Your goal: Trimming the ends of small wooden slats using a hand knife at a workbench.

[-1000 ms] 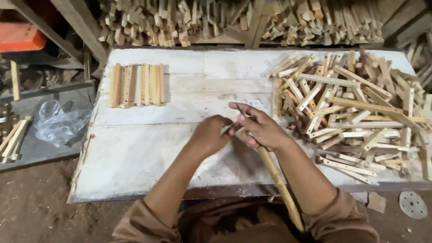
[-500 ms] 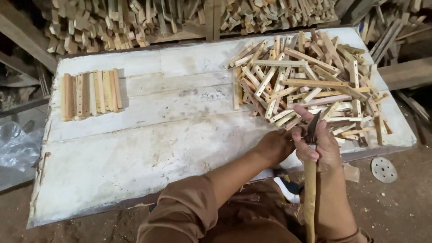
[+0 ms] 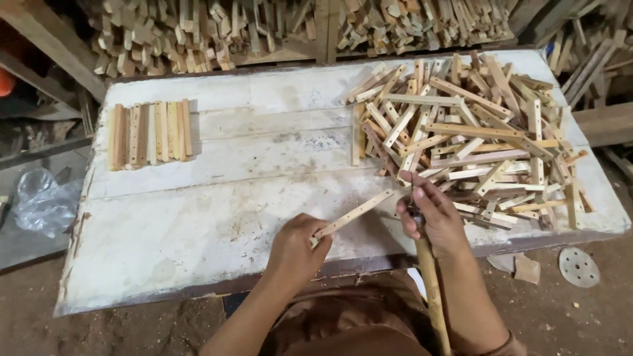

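Sorting wooden slats at the table [image 3: 217, 198]

Left hand [image 3: 297, 247] fingers pinch a drilled slat [image 3: 353, 215]; right hand [image 3: 432, 217] fingers wrap a wooden handle [image 3: 432, 290] near the slat pile [image 3: 468, 132].

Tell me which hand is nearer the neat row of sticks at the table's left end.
Left. The left hand is nearer the row of sticks, lying toward the table's front, holding a drilled slat. The right hand is farther right, beside the loose pile.

Bare white tabletop [image 3: 217, 217] lies open in the middle — a heap of wooden strips [image 3: 468, 138] blocks the right, a neat row of sticks [image 3: 150, 132] the far left.
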